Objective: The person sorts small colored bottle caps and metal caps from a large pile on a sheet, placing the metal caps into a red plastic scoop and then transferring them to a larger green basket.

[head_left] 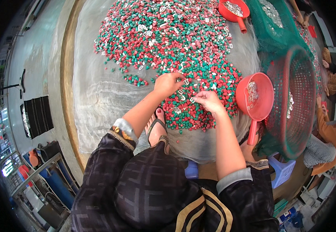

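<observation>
A wide heap of small red, pink and green cone-shaped polishing stones (152,29) is spread before me, with silver slotted metal buckles (147,33) scattered through it. My left hand (168,84) is over the near part of the heap, its fingers pinched at a small buckle (186,82). To its right, my right hand (209,101) is closed too, thumb and forefinger together on a small pale piece (192,99) that looks like another buckle. A few loose buckles (181,94) lie among the stones between both hands.
A red long-handled scoop (266,91) holding buckles rests at right; another red scoop (246,11) lies farther back. Beside them stand a large red basket (291,127) and green netting (280,36) with metal pieces. Pale sheeting (102,100) lies underneath. Another person (326,143) sits at far right.
</observation>
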A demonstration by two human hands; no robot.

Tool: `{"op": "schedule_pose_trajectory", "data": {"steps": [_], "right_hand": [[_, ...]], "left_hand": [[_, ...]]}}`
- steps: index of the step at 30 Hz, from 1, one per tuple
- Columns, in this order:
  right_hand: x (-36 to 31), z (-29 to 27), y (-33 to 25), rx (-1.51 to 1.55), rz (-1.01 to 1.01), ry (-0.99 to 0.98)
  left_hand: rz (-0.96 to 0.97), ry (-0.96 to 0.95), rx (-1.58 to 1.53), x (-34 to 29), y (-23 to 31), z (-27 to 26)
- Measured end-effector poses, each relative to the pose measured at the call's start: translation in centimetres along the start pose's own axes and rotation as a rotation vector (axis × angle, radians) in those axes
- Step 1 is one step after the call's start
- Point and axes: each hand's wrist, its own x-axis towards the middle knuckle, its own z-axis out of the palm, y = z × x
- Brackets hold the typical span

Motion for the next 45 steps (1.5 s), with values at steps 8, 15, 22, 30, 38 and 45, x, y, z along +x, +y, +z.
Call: {"op": "schedule_pose_trajectory", "data": {"steps": [8,15,22,30,38,45], "right_hand": [[0.2,0.2,-0.2,0.035,-0.024,0.121],[0.3,0.3,-0.1,0.082,0.012,0.143],[0.3,0.4,0.2,0.106,0.025,0.128],[0.5,1.4,-0.1,0.09,0.01,0.12],[2.0,4.8,0.6,-0.438,-0.116,0.185],[3.4,5.1,2.0,-0.298,-0.109,0.158]], "left_hand": [[-0.036,-0.089,-0.214,2.2,-1.2,1.1],[0.141,-0.152,-0.124,-0.1,-2.0,0.6],[0.03,-0.338,-0.315,0.1,-2.2,0.4],[-0.189,-0.481,-1.492,-1.4,-4.5,-2.7],[-0.149,-0.183,-0.718,-2.0,-4.6,-1.2],[-0.136,-0.256,-0.479,-3.2,-4.7,-0.4]]}}
